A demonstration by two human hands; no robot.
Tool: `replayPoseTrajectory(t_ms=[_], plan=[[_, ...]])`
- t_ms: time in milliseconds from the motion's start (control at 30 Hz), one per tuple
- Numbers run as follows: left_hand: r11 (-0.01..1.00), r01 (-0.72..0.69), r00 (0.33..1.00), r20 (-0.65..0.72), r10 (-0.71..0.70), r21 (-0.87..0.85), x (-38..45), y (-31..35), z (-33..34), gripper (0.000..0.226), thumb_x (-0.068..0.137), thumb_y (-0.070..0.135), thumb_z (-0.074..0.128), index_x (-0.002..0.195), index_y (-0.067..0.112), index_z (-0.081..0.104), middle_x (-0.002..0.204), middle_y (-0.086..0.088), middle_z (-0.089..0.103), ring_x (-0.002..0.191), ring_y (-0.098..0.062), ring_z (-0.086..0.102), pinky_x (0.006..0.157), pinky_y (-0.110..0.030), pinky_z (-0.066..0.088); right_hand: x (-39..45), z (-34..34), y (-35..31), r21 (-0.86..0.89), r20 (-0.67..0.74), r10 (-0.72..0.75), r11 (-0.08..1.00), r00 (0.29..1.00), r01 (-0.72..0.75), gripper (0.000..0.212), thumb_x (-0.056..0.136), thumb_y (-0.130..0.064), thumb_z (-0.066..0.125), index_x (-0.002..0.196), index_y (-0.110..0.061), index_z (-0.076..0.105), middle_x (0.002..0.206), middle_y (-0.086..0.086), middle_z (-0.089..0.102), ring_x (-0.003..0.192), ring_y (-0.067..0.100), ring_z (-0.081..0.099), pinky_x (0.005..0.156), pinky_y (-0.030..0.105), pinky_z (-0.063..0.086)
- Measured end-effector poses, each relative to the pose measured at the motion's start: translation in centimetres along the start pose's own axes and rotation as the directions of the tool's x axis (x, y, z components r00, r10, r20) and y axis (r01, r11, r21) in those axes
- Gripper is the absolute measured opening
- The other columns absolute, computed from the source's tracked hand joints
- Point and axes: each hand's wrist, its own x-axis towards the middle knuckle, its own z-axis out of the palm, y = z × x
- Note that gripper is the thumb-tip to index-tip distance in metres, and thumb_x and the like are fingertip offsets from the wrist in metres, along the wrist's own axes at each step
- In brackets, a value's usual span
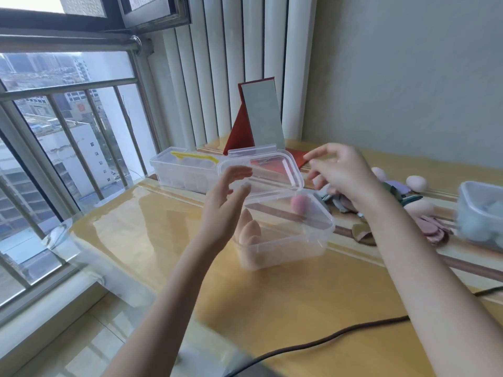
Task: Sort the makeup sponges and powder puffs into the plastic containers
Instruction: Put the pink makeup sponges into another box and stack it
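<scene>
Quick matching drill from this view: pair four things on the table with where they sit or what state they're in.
Things:
1. pink sponge
2. beige sponges
3. mirror
4. left hand

States:
A. standing upright at the back of the table
B. open, holding nothing
C. upright in the near-left corner of the open container
D. alone, at the far side of the open container

Pairs: 1-D, 2-C, 3-A, 4-B
</scene>
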Motion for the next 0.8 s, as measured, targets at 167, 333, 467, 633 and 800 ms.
replayPoseTrajectory(t_ms=[167,333,467,633,800], plan=[[0.972,-0.12,0.989,0.113,0.099,0.199,5.0,2.6,1.8,0.02,0.089,0.007,0.049,0.102,0.015,0.062,0.101,0.008,0.065,0.094,-0.001,0.058,0.079,-0.007,0.041,4.4,-5.0,3.0,-0.268,-0.326,-0.113,0.963,0.939,0.023,0.025,0.084,-0.006,0.046,0.094,-0.021,0.063,0.084,0.009,0.069,0.07,0.021,0.062,0.066,0.029,0.049],[0.86,-0.235,0.907,0.421,0.025,0.453,12.5,4.4,7.2,0.034,0.088,-0.004,0.044,0.114,0.007,0.063,0.114,-0.006,0.066,0.104,-0.016,0.06,0.095,-0.024,0.047,8.6,-5.7,5.7,-0.657,-0.047,-0.059,0.754,0.997,0.014,0.039,0.088,-0.007,0.047,0.122,-0.022,0.06,0.122,0.012,0.062,0.108,0.029,0.057,0.091,0.034,0.046],[0.716,-0.356,0.761,0.631,-0.152,0.601,17.5,2.9,12.6,0.044,0.088,-0.005,0.043,0.126,0.009,0.059,0.128,-0.009,0.06,0.116,-0.024,0.056,0.1,-0.031,0.044,11.3,-5.2,7.5,-0.885,0.102,0.179,0.466,0.978,0.007,0.048,0.088,-0.028,0.051,0.135,-0.03,0.05,0.142,0.003,0.048,0.131,0.028,0.043,0.104,0.042,0.036],[0.585,-0.482,0.649,0.714,-0.263,0.653,21.3,-0.1,17.3,0.04,0.093,0.008,0.049,0.132,0.017,0.054,0.136,-0.008,0.052,0.122,-0.026,0.051,0.098,-0.031,0.04,13.3,-5.8,10.3,-0.91,0.239,0.15,0.38,0.959,0.168,0.03,0.085,-0.031,0.051,0.113,-0.028,0.064,0.16,-0.007,0.017,0.148,0.016,-0.001,0.115,0.054,0.009],[0.549,-0.524,0.564,0.749,-0.349,0.651,23.2,-1.7,19.5,0.043,0.094,0.016,0.055,0.137,0.016,0.049,0.138,-0.008,0.05,0.123,-0.026,0.048,0.099,-0.033,0.04,15.2,-8.5,10.6,-0.505,0.069,-0.011,0.862,0.998,0.044,0.021,0.074,-0.047,0.073,0.082,-0.029,0.066,0.141,-0.008,0.049,0.132,0.015,0.04,0.096,0.031,0.033]])
